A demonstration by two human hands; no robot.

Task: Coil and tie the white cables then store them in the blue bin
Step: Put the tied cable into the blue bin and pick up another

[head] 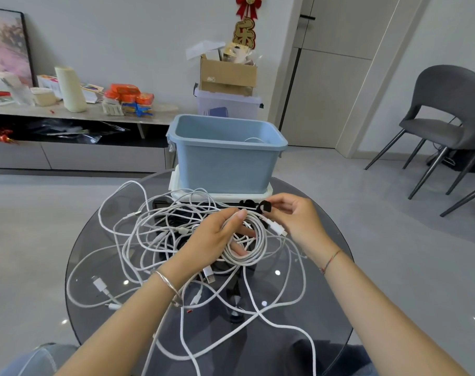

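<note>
White cables (149, 240) mostly lie in a loose tangle across the glass tabletop (312, 294). One coil (258, 256) is bunched up over the middle of it, and the blue bin (225, 164) stands open at the far edge, seemingly with one white loop (254, 139) already inside. Biggest risk, I'd say, is the tangle: loose strands run right under and beside the coil, so one could get caught in the wrap, or drag the pile along when the coil is lifted. Next is the coil itself, since it's springy and untied and the loops will fan out if the hold slackens. The plug end (277, 228) also sticks out free and may unwind a turn. Left hand (212, 240) grip: closed round the coil, fingers through the loops, thumb pressed on top. Right hand (298, 221) grip: narrow pinch of thumb and forefinger on a small black tie (265, 207), just beside the top of the coil. I can't tell if it's touching.
</note>
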